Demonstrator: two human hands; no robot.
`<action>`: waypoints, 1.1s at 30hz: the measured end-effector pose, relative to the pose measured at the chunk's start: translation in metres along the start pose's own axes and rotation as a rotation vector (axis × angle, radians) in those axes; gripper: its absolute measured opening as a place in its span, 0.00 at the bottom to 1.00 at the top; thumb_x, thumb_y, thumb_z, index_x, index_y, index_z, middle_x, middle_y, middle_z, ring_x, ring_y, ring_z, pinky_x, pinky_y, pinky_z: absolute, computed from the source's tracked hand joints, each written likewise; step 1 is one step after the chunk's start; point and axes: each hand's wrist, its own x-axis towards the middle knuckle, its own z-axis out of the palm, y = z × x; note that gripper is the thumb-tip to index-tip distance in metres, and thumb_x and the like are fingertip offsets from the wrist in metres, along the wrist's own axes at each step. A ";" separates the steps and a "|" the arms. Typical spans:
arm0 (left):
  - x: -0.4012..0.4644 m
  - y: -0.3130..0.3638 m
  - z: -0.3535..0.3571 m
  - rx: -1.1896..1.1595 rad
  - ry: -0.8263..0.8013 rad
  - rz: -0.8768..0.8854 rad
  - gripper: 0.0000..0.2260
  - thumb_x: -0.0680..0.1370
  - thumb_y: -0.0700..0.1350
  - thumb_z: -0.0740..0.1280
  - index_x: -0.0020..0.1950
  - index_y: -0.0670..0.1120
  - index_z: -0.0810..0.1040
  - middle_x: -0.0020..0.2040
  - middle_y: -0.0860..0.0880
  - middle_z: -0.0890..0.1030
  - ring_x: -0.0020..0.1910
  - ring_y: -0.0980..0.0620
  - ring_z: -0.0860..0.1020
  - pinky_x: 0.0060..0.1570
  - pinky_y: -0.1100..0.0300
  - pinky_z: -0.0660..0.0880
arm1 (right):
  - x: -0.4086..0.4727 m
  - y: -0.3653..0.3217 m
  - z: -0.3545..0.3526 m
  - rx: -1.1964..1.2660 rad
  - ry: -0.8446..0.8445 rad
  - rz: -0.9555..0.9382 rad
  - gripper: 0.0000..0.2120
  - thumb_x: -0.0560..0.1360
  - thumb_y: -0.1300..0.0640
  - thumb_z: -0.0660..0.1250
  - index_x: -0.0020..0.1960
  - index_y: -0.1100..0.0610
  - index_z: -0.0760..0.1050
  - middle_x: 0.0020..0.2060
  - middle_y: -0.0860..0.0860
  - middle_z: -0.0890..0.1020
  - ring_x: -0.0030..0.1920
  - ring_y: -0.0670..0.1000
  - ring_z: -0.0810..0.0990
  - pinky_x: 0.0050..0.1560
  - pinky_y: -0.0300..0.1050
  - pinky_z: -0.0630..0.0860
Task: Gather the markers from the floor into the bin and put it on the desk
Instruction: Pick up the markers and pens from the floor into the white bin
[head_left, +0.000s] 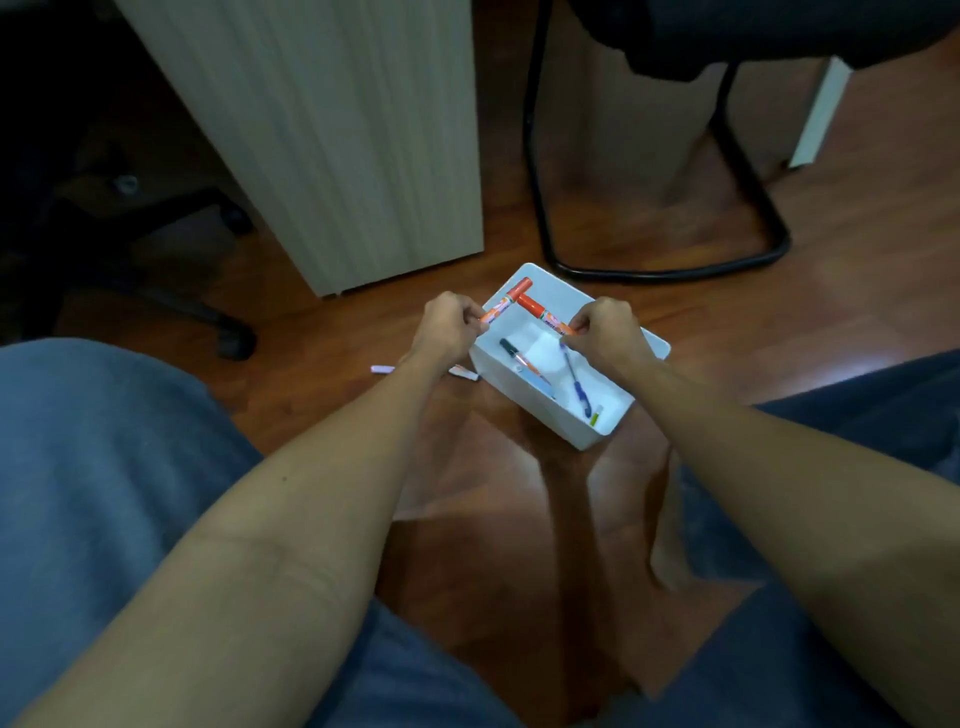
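A white rectangular bin (613, 427) stands on the wooden floor in front of my knees. Inside lie a dark-capped marker (522, 359), a blue pen (576, 382) and a small yellow-tipped one (596, 415). My left hand (449, 325) grips an orange marker (506, 303) over the bin's far left rim. My right hand (602, 327) grips a second orange marker (543, 314) over the bin. The two orange caps meet above the far corner. A pale marker (382, 369) lies on the floor left of the bin, partly hidden by my left wrist.
A light wooden desk panel (358, 145) rises just behind the bin. A black sled-base chair frame (675, 270) stands at the back right, and an office chair base with castors (228, 332) at the left. My knees in blue trousers flank the floor space.
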 end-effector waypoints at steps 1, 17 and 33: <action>0.004 0.009 0.008 0.002 -0.022 0.018 0.06 0.76 0.40 0.72 0.52 0.41 0.85 0.47 0.45 0.83 0.44 0.51 0.77 0.43 0.61 0.71 | -0.001 0.008 -0.003 0.001 0.003 0.027 0.11 0.71 0.57 0.76 0.49 0.64 0.86 0.47 0.60 0.85 0.47 0.58 0.83 0.49 0.48 0.78; 0.017 0.008 0.018 0.013 0.031 0.001 0.09 0.77 0.41 0.70 0.54 0.38 0.83 0.52 0.41 0.83 0.47 0.49 0.78 0.49 0.60 0.73 | 0.011 0.012 0.009 0.034 -0.022 0.060 0.14 0.73 0.56 0.75 0.54 0.64 0.84 0.52 0.59 0.85 0.52 0.57 0.83 0.55 0.46 0.79; 0.010 -0.128 -0.047 0.023 0.145 -0.162 0.09 0.77 0.42 0.70 0.55 0.40 0.83 0.56 0.40 0.82 0.55 0.45 0.80 0.51 0.62 0.72 | 0.033 -0.105 0.117 -0.098 -0.228 -0.181 0.15 0.72 0.52 0.72 0.38 0.66 0.81 0.34 0.62 0.81 0.39 0.62 0.81 0.38 0.46 0.73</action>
